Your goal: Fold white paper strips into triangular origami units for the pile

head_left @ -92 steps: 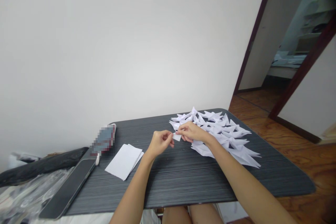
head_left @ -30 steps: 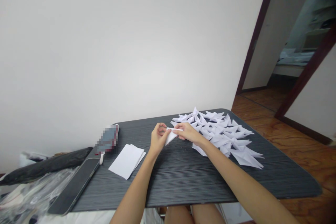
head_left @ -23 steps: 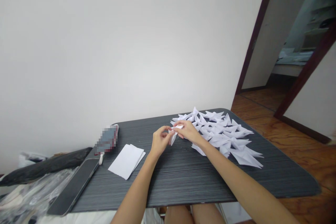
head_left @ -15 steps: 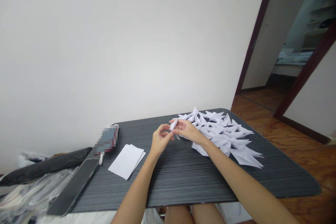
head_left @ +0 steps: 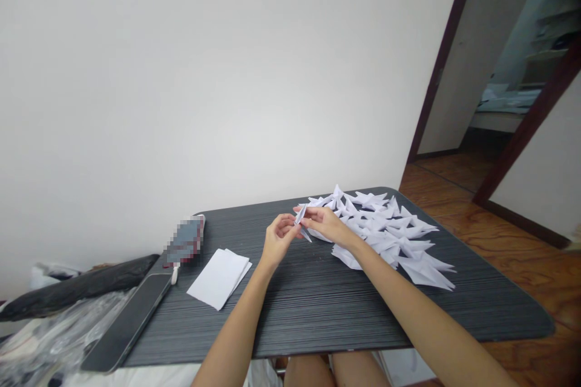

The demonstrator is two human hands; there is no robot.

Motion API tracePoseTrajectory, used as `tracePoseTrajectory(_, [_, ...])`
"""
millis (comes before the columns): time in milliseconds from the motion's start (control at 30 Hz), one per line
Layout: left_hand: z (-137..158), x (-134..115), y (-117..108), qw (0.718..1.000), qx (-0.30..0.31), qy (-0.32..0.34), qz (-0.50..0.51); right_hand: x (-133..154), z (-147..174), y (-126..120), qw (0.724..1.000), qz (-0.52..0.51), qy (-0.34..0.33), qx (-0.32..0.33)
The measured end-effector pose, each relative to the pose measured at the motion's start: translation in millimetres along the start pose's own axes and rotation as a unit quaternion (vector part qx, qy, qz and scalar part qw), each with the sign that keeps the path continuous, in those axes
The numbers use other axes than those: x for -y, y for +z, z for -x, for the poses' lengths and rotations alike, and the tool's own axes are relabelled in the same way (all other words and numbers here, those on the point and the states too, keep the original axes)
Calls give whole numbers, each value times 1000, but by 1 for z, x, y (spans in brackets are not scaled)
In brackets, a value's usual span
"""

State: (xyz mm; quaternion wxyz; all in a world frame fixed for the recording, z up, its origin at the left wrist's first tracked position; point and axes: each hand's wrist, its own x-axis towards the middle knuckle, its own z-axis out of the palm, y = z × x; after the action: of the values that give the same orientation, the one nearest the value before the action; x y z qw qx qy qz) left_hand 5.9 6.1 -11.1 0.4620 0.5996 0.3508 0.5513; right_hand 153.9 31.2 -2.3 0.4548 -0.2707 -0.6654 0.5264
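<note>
Above the middle of the dark table, my left hand (head_left: 280, 237) and my right hand (head_left: 327, 224) meet around a small piece of folded white paper (head_left: 300, 216). The thumb and fingers of each hand pinch it. One pointed flap sticks up between the fingers, and another narrow point hangs below toward the table. My fingers cover part of its folds. Just beyond and to the right of my right hand lie several folded paper shapes (head_left: 403, 242) with pointed ends, spread in a pile. A small stack of flat white paper sheets (head_left: 218, 278) rests left of my left hand.
The dark, wood-grained table (head_left: 327, 308) stands against a white wall. On its left edge lies a long black flat object (head_left: 129, 320), with a blurred-out item (head_left: 184, 242) behind it. Plastic-wrapped things (head_left: 68, 326) are heaped left of the table. A doorway opens at right.
The folded paper has turned slightly between my fingers, and its lower point shows more. Both hands stay in nearly the same place.
</note>
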Motion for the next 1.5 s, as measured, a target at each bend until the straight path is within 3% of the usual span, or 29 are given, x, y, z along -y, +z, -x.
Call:
tracePoseTrajectory(300, [0,0,0,999,-7,7,35,-5,-1,-3,999,35,-11,-5])
tracePoseTrajectory(500, [-1,7,-3,997,5,-4,72,-3,1,-2,998,50,-25,30])
tracePoseTrajectory(867, [-1,8,-4,997,4,-12,70,2,3,-5,993,105,-29,42])
tracePoseTrajectory(1200, [-1,9,-7,998,15,-12,59,6,3,-3,979,200,-34,7])
tracePoseTrajectory(1333, [-1,7,-6,998,23,-10,55,7,3,-1,984,178,-17,-19])
tracePoseTrajectory(1500, [0,4,-3,999,21,-6,38,5,3,-3,985,166,-49,-8])
